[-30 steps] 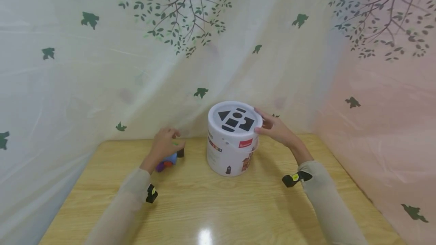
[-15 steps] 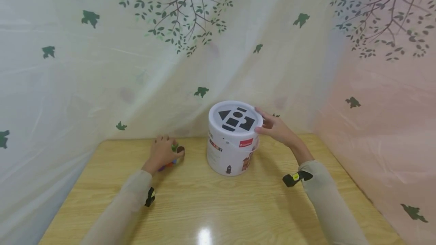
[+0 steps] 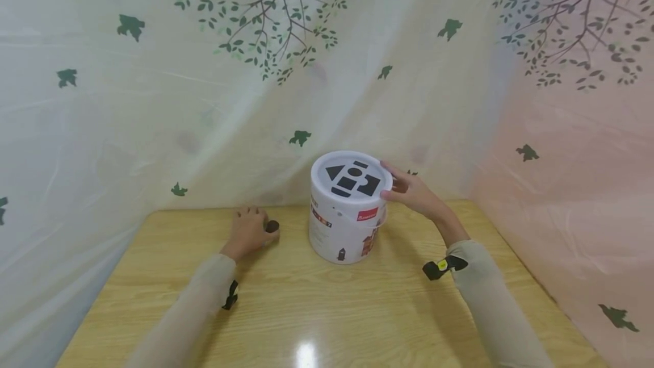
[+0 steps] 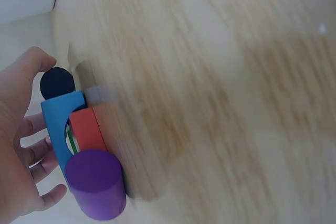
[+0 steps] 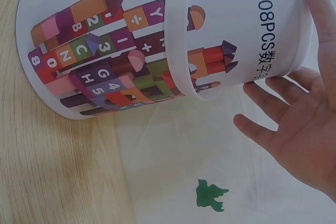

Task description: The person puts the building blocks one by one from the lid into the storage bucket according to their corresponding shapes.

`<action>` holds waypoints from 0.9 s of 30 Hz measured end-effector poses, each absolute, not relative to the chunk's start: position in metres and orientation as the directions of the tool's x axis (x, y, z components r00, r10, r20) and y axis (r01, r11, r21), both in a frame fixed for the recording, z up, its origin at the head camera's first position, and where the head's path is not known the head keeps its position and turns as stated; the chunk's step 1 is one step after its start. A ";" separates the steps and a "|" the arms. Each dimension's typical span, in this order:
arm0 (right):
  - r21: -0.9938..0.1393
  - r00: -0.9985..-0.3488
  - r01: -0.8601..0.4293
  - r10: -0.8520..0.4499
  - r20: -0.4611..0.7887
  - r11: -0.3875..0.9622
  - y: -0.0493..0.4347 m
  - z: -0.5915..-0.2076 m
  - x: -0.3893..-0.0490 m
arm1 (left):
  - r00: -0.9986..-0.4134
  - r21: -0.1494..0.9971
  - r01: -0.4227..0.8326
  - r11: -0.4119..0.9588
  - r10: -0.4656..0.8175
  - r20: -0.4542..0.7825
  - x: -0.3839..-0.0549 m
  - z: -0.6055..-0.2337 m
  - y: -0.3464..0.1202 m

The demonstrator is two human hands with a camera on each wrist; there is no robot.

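Note:
At the table's back left, my left hand (image 3: 248, 231) curves over a small group of toy building blocks. Its thumb and forefinger pinch a black cylinder block (image 4: 57, 83). Beside that, in the left wrist view, stand a blue arch block (image 4: 55, 121), a red block (image 4: 88, 129) and a purple cylinder block (image 4: 94, 171), with my other fingers behind the arch. From the head view the hand hides most of these. My right hand (image 3: 416, 193) rests against the upper right side of a white bucket (image 3: 332, 237), thumb and fingers spread along its lid (image 3: 323, 183).
The lid has several black shapes on it. A plastic handle (image 5: 179, 35) hangs across the bucket's side. Behind the wooden table (image 3: 317, 311) hangs a pale curtain (image 3: 230, 112) with printed leaves and branches.
My left hand has come down over the blocks and closed its thumb and forefinger on the black cylinder block; the coloured blocks are now covered in the head view. My right hand stays on the bucket.

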State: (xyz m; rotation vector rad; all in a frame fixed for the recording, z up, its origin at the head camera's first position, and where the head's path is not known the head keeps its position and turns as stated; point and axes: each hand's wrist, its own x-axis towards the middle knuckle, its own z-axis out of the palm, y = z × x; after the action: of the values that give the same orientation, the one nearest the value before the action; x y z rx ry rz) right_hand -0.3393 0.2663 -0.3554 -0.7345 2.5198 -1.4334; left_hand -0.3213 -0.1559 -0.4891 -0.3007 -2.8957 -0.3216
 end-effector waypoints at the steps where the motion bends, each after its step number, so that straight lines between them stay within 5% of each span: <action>1: -0.841 -0.868 -0.339 -0.485 0.107 0.422 0.266 -0.356 -0.339 | -0.956 0.194 0.226 0.955 0.180 0.230 -0.322 -0.490 -0.155; 27: -0.831 -0.870 -0.347 -0.481 0.111 0.436 0.265 -0.356 -0.341 | -0.941 0.135 0.274 0.952 0.236 0.243 -0.323 -0.495 -0.134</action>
State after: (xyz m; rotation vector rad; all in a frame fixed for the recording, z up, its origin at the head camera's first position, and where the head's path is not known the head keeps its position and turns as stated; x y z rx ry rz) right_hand -0.3407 0.2652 -0.3559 -0.7374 2.5386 -1.4170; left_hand -0.3235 -0.1342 -0.4947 -0.3809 -2.8798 -0.2461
